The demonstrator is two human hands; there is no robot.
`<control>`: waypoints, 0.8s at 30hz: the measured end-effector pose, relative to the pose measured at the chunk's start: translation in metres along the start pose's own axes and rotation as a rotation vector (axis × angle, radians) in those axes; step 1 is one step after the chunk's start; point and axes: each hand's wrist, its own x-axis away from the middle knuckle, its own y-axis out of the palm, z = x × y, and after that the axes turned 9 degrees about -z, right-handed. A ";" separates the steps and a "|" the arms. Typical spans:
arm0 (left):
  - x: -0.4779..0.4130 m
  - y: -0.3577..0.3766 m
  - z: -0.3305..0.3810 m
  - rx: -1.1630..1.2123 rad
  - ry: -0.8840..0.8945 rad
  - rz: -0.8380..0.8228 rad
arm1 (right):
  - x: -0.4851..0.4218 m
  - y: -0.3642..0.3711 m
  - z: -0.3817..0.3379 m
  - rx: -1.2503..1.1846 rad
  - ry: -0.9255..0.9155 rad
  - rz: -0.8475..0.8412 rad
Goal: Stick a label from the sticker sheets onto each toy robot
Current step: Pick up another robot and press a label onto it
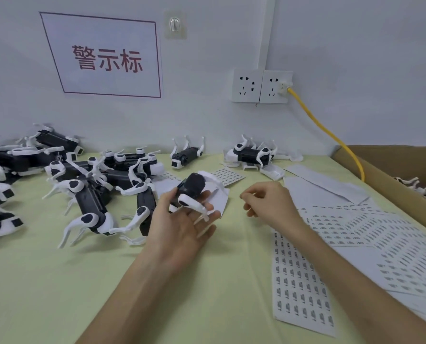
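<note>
Task judged early: left grip [182, 227] held one toy robot [193, 186], right grip [266, 202] curled, whether pinching a label untellable; many robots [90, 202] lay heaped on bench [58, 281] beside near-full sticker sheets [301, 281].

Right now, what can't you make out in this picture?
Head view only:
- Whether the right hand pinches a label: too small, behind its curled fingers.
- Print on the white sticker sheets: blurred.
- Inside of the brown cardboard box: hidden by its wall, cut by the right edge.
- Whether the black-and-white toy robot in the left hand bears a label: blurred, partly covered by fingers.
</note>
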 end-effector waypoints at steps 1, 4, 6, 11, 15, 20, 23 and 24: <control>0.000 0.000 0.000 -0.029 0.040 0.017 | -0.006 0.005 -0.004 -0.001 0.015 -0.017; 0.002 0.002 0.003 -0.107 0.123 0.047 | -0.023 0.019 -0.018 -0.034 0.109 -0.104; 0.002 0.004 0.003 -0.140 0.130 0.087 | -0.034 0.026 -0.028 -0.095 0.196 -0.160; 0.000 0.010 -0.005 -0.149 0.148 0.168 | -0.050 0.042 -0.042 -0.371 0.384 -0.275; -0.002 0.006 -0.006 -0.125 0.115 0.198 | -0.062 0.051 -0.040 -0.613 0.520 -0.322; -0.002 0.006 -0.004 -0.154 0.073 0.187 | -0.080 0.061 -0.041 -0.678 0.592 -0.283; -0.003 0.008 -0.006 -0.178 0.100 0.230 | -0.084 0.073 -0.042 -0.710 0.591 -0.135; -0.004 0.009 -0.007 -0.192 0.118 0.259 | -0.082 0.075 -0.043 -0.681 0.556 -0.069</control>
